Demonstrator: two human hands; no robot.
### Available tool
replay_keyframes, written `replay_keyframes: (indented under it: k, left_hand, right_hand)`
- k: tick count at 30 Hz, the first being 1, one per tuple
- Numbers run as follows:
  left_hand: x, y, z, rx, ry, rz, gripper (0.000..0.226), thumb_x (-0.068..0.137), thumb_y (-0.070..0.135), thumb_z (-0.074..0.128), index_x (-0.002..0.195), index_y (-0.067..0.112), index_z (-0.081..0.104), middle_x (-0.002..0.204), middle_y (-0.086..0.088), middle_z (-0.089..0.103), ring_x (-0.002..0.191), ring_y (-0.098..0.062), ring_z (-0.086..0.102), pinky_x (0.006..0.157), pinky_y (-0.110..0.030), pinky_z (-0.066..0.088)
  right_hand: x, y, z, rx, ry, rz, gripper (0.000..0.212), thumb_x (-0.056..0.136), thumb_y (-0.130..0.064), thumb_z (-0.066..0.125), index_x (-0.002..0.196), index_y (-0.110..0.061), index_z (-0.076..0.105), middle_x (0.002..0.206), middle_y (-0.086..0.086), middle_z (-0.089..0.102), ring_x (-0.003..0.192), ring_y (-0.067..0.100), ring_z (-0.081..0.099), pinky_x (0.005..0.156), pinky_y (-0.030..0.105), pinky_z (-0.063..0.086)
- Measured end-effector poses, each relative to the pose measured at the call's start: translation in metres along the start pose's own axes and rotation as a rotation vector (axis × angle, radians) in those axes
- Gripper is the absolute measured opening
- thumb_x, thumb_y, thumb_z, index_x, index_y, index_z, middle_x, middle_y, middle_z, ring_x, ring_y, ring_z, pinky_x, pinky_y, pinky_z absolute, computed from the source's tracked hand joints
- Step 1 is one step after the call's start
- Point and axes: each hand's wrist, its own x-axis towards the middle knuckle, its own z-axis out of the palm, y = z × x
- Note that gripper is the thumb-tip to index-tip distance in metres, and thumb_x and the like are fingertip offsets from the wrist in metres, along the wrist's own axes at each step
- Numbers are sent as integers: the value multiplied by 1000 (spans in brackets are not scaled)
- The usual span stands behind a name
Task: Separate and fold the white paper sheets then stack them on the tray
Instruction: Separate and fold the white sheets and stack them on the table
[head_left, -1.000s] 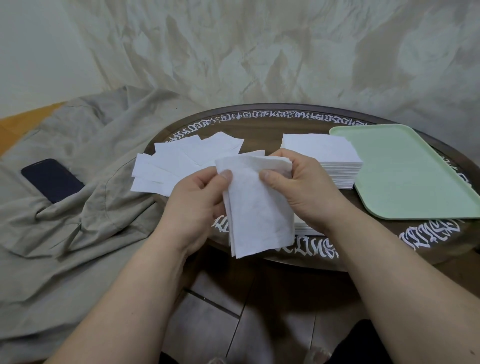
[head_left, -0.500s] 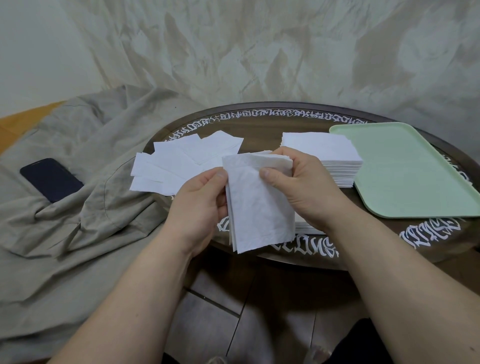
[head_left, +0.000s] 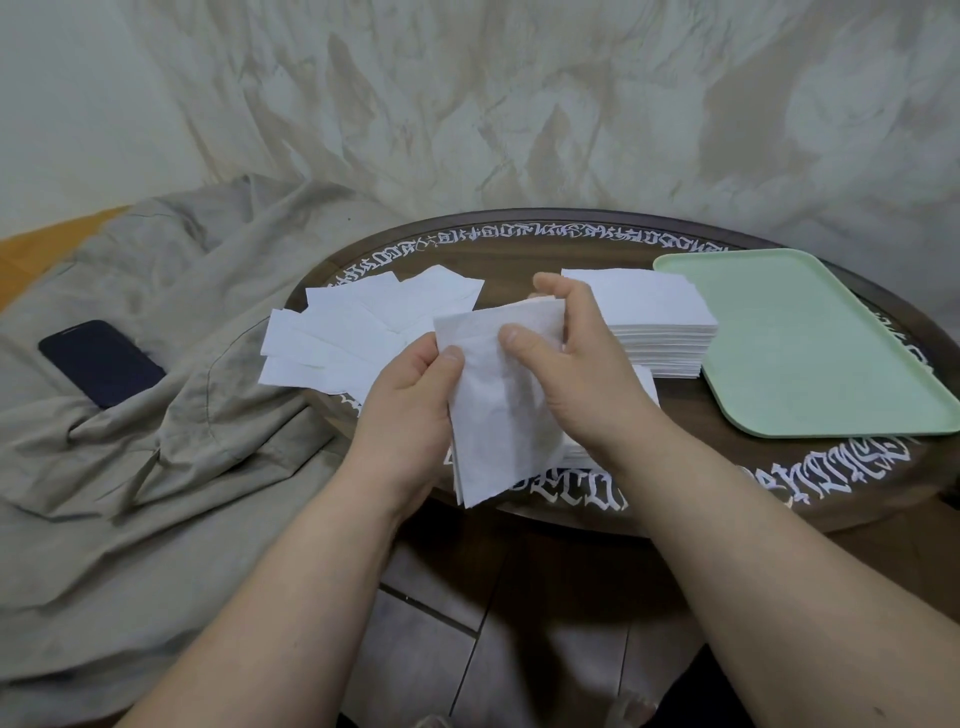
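Head view: left hand (head_left: 410, 400) and right hand (head_left: 582, 374) both pinch a white paper sheet (head_left: 498, 405) above the near counter (head_left: 519, 249) edge. Loose sheets (head_left: 353, 332) lie left, a stack (head_left: 654, 322) right, beside a green tray (head_left: 810, 353). A dark phone (head_left: 101, 361) rests on beige cloth (head_left: 156, 467) far left.

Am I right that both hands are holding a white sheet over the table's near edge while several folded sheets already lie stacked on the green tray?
Not quite: the head view shows the green tray bare. The neat stack of sheets sits on the table beside it. The left hand and right hand do hold the white sheet over the near edge.
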Motion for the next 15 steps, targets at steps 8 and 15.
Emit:
replay_keyframes:
  k: [8, 15]
  left_hand:
    - [-10, 9, 14, -211, 46, -96, 29, 106, 15, 37, 116, 11, 64, 106, -11, 74, 96, -26, 71, 86, -43, 57]
    - [5, 23, 17, -331, 267, -126, 16, 96, 11, 58, 82, 17, 60, 81, 3, 71, 73, -13, 65, 62, -26, 54]
  right_hand:
    - [-11, 3, -7, 176, -131, 166, 66, 84, -26, 71, 139, -33, 36, 124, -9, 57, 107, 10, 61, 93, 34, 50]
    - [-7, -1, -57, 116, -229, 384, 25, 85, -1, 65, 109, -3, 63, 102, 12, 72, 79, 20, 68, 72, 35, 57]
